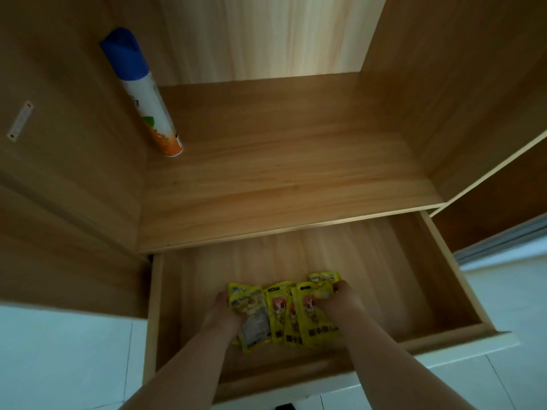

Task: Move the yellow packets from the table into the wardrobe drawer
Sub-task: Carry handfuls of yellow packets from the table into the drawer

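Head view: your two hands are down in the pulled-out wardrobe drawer [429,276], both on the yellow packets [279,309].
The packets lie fanned and overlapping on the drawer's wooden bottom, near its front edge, most of them showing a cartoon face and one turned to its pale back. Your left hand [225,309] grips the leftmost packets, fingers curled round their edge. Your right hand [340,297] pinches the packets at the right end of the fan, fingers curled over their upper part. Above the drawer, on the wardrobe shelf [281,173], a spray can [142,93] with a blue cap stands at the back left corner. Pale floor [59,350] shows on either side.
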